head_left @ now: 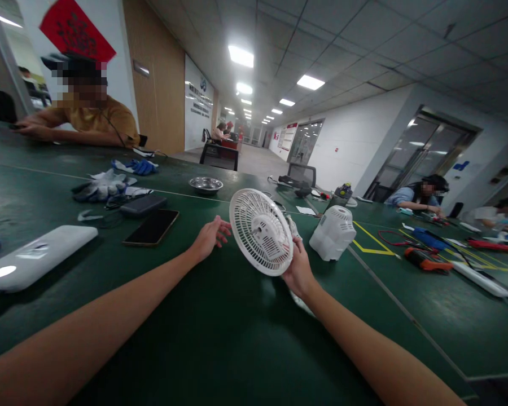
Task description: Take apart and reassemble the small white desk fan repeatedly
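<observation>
White round fan grille (260, 231): held upright at its lower right edge, pinched in the right hand (298, 270). Left hand (209, 237): just left of the grille, fingers loosely spread, apparently not touching it. White fan body (333, 232): right of the grip, on the green table (220, 338).

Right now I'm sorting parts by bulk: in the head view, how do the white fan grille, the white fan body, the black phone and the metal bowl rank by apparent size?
1. white fan grille, held nearest the camera, so its lead is unsure
2. black phone and white fan body, too alike to rank
3. metal bowl, farther off
</observation>
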Tool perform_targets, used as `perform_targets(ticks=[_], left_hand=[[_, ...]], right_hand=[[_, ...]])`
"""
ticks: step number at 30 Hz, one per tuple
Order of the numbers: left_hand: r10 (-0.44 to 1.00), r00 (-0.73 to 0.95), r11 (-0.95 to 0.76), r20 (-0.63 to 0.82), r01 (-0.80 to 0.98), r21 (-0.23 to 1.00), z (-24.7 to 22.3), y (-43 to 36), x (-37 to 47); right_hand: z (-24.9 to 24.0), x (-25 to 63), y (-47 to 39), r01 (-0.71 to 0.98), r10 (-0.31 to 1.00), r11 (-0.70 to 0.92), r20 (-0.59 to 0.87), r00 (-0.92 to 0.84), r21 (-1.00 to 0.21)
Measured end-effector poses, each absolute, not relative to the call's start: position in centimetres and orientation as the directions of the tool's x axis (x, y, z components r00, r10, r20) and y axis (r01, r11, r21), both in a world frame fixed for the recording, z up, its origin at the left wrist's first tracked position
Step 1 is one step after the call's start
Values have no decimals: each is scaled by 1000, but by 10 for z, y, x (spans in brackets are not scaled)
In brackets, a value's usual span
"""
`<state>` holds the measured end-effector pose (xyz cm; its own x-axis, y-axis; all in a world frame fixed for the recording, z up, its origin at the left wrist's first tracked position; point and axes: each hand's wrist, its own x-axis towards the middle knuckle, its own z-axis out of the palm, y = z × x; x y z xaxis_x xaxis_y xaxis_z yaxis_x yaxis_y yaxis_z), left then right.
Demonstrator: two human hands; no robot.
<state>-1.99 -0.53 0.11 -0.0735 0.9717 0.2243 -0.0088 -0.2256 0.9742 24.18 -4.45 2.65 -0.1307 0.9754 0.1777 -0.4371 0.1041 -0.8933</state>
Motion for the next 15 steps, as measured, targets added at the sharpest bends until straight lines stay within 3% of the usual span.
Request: perform_targets(ticks=[4,8,15], left_hand=[[998,58,-11,27,-249,968,0,0,-31],[977,207,149,-59,-455,878,10,-7,-32],[932,310,329,-186,-511,794,16,-10,-29]], right_hand=[[33,254,-41,-239,956,273,291,-44,-932],[35,257,-45,-43,909,396,399,-121,-917],[30,259,-47,350,778,623,509,-368,-699]])
